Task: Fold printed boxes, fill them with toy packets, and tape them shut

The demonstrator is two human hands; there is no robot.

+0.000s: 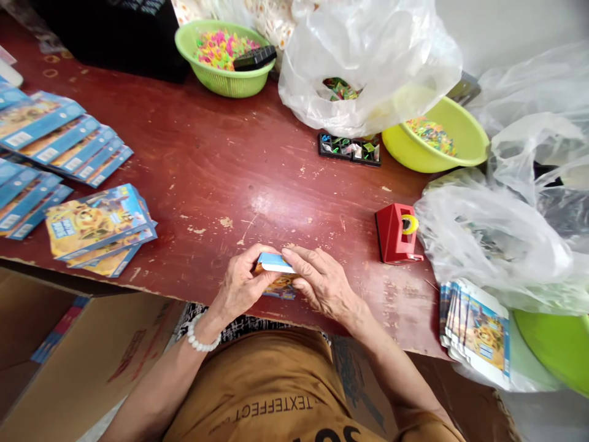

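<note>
Scuffed red-brown tabletop (pixel 239 153); near its front edge, a blue-topped box (pixel 276 262), pinched at opposite ends between thumb and fingers of left hand (pixel 246 279) and right hand (pixel 324 282), apparently to steady its top; rightward, presumably for easy reach, red tape dispenser (pixel 390 230) and stacked cartons (pixel 488 337); leftward, overlapping blue boxes (pixel 99 218), likely set aside

blue-edged printed box (pixel 276 264), reddish-brown table (pixel 221 153), red tape dispenser (pixel 389 238), green basket (pixel 230 84), white bracelet (pixel 202 347)
</note>
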